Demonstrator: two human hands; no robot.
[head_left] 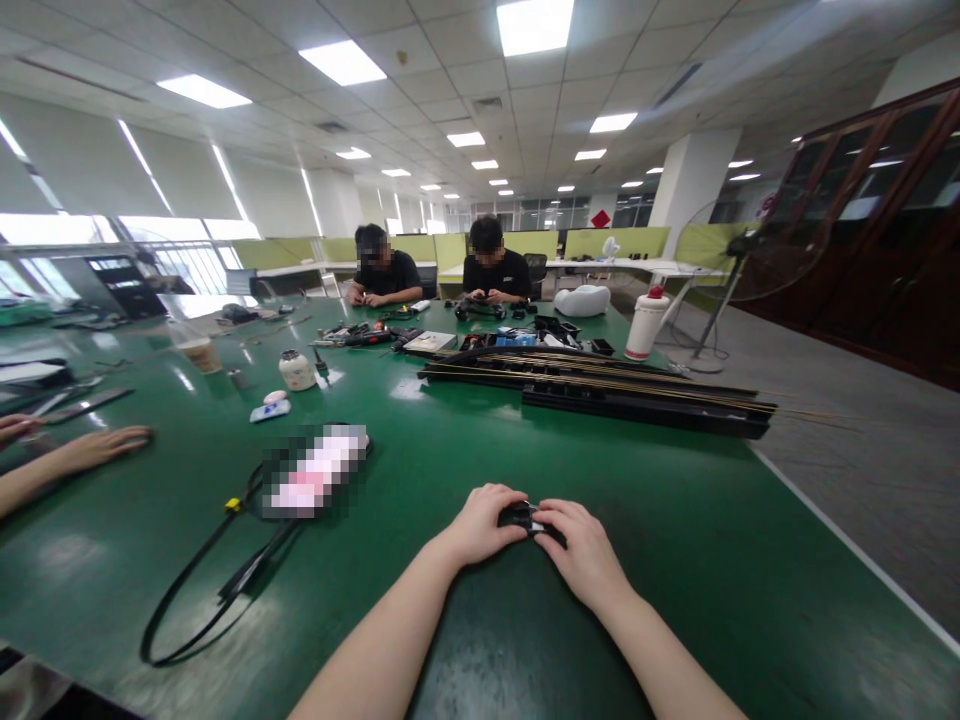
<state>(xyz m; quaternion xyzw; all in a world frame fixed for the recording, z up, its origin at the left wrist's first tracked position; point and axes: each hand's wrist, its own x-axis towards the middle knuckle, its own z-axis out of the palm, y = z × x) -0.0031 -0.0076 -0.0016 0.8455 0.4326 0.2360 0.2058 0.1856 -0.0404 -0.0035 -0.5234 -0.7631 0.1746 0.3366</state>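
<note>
Fingers (510,495) of the left hand (480,525) and right hand (585,548) grip a small black part (517,515) from opposite sides; it sits between their tips, over the green bench (675,510).

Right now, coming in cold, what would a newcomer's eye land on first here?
Probably the left hand and right hand at lower centre, holding a small dark part between them. Next, the long black rails beyond them to the right, with a red-capped bottle standing behind. On the left, a yellow tag stands out on a black cord.
</note>
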